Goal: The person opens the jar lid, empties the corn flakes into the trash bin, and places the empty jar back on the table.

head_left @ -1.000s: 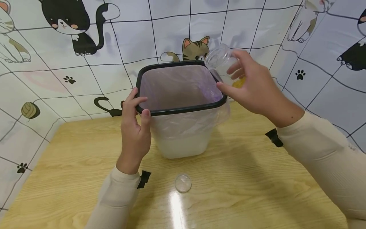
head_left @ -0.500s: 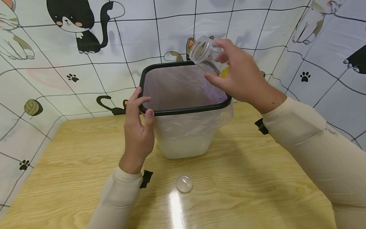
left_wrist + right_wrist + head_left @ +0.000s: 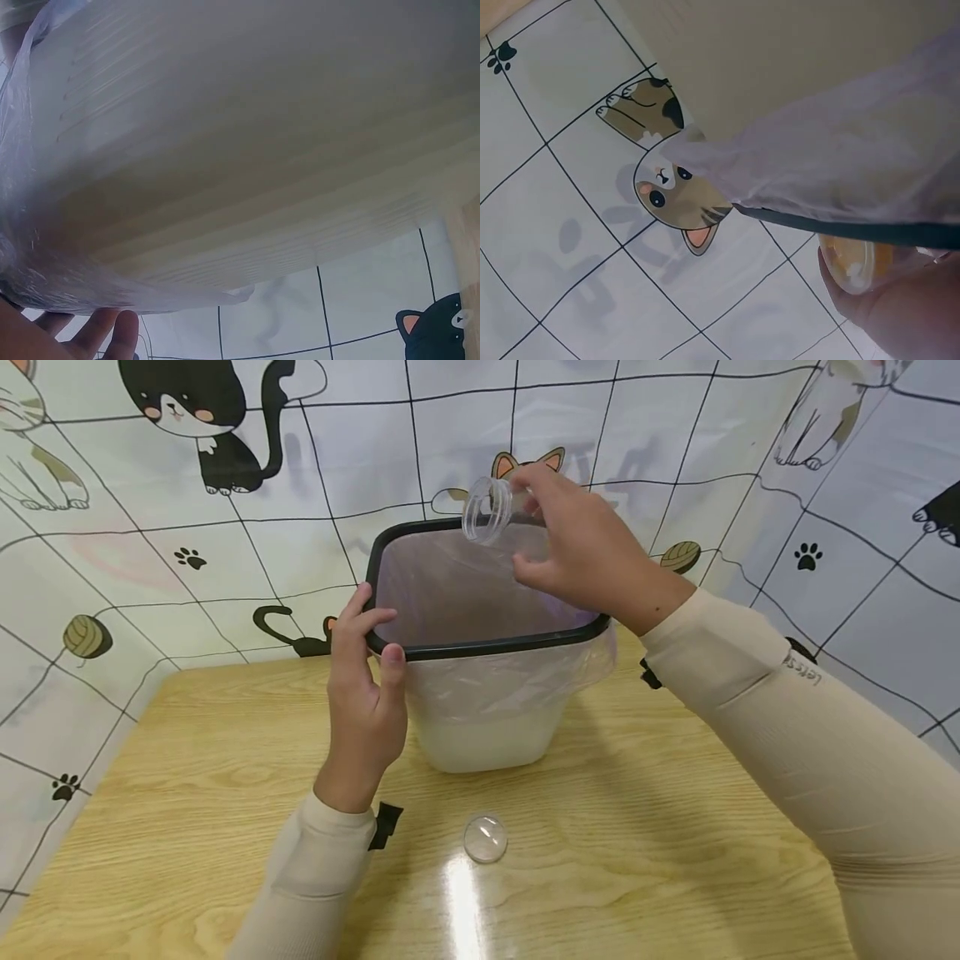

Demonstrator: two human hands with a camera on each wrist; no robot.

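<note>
A whitish trash bin (image 3: 480, 743) stands on the table, lined with a thin translucent bag (image 3: 517, 685) folded over its black rim (image 3: 495, 647). My left hand (image 3: 363, 706) grips the bin at its left front corner, thumb at the front and a finger over the rim. Above the bin's right side, my right hand (image 3: 588, 543) holds a clear jar (image 3: 486, 512) tipped sideways, its uncovered mouth facing left over the opening. In the right wrist view, something yellow-orange shows through the jar's base (image 3: 855, 262). The hand hides most of the jar in the head view.
A small clear round lid (image 3: 485, 839) lies on the wooden table (image 3: 210, 777) in front of the bin. Behind and at both sides hangs a white grid-lined cloth (image 3: 360, 452) printed with cats.
My right hand has carried the jar leftward from the bin's right edge to over its opening, tipping it nearer to horizontal. My left hand keeps its hold on the bin.
</note>
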